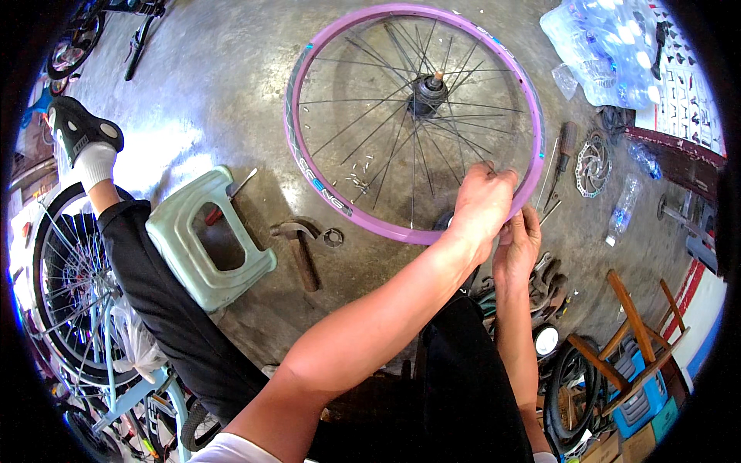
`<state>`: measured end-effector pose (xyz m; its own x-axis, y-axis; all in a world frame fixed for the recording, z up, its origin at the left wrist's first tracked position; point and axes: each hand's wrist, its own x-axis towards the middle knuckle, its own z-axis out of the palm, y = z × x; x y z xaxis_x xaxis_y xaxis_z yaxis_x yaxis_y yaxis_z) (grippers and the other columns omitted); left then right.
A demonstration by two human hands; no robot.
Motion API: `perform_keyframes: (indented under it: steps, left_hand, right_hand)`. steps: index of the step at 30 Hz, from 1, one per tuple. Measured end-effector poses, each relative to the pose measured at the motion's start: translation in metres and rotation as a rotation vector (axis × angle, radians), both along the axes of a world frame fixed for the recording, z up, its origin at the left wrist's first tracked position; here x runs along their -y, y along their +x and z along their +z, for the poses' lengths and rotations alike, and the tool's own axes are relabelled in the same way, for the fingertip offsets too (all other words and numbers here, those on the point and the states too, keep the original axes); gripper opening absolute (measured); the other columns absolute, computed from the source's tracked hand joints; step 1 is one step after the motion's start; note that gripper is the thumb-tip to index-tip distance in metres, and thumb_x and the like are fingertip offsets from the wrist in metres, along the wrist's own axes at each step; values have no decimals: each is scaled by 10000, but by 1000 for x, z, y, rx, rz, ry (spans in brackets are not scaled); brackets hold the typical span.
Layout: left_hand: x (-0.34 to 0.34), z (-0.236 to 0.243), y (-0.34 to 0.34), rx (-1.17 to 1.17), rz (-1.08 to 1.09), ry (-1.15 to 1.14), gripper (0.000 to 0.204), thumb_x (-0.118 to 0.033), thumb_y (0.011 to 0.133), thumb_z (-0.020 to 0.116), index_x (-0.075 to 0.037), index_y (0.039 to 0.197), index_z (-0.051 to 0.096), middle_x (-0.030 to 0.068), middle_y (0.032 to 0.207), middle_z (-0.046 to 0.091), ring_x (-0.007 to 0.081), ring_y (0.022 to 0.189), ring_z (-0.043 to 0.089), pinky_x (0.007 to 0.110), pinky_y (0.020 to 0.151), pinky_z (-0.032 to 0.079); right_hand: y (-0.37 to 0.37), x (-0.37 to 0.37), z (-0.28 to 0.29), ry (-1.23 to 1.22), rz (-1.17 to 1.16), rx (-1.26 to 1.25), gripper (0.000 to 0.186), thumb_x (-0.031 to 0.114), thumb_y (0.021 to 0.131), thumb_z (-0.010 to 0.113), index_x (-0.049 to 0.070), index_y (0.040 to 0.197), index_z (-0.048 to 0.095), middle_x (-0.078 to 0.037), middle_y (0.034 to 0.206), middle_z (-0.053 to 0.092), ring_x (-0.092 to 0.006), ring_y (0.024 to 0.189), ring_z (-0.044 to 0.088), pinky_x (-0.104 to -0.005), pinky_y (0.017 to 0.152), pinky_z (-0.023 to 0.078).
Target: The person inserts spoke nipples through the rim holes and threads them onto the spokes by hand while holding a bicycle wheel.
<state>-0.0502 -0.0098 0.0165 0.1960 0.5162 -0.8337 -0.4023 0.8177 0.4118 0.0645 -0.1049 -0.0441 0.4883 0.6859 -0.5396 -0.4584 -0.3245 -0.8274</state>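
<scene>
A purple bicycle wheel rim (372, 225) with black spokes (414, 174) around a dark hub (427, 96) fills the upper middle. My left hand (485, 202) reaches across the near right part of the rim. Its fingers are closed on a spoke just inside the rim. Below it, my right hand (517, 248) is at the rim's outer edge, its thumb and fingers pinched together. What lies between them is too small to make out. Several small silver spoke nipples (359, 181) are scattered on the floor inside the rim.
A pale green stool (166, 224) stands left, with a screwdriver (245, 181) beside it. A hammer (302, 258) and small ring (333, 237) lie nearby. To the right are another screwdriver (566, 150), a brake disc (593, 163), bottles (598, 58) and wrenches (546, 278).
</scene>
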Motion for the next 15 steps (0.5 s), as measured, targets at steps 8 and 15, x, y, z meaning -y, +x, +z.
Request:
perform_keyframes:
  steps: [8, 15]
  left_hand:
    - [-2, 3, -2, 25, -44, -6, 661, -232, 948, 641, 123, 1453, 407, 222, 1263, 607, 270, 1079, 622, 397, 974, 473]
    - [-1, 0, -1, 0, -34, 9, 698, -235, 943, 642, 126, 1479, 380, 226, 1308, 585, 276, 1105, 614, 394, 991, 465]
  right_hand:
    - [4, 1, 1, 9, -13, -75, 196, 65, 975, 688, 2, 1160, 679, -83, 1058, 725, -147, 948, 661, -291, 850, 526]
    - [0, 1, 1, -37, 4, 78, 178, 64, 969, 700, -3, 1133, 681, -70, 1047, 718, -134, 921, 645, -281, 832, 513]
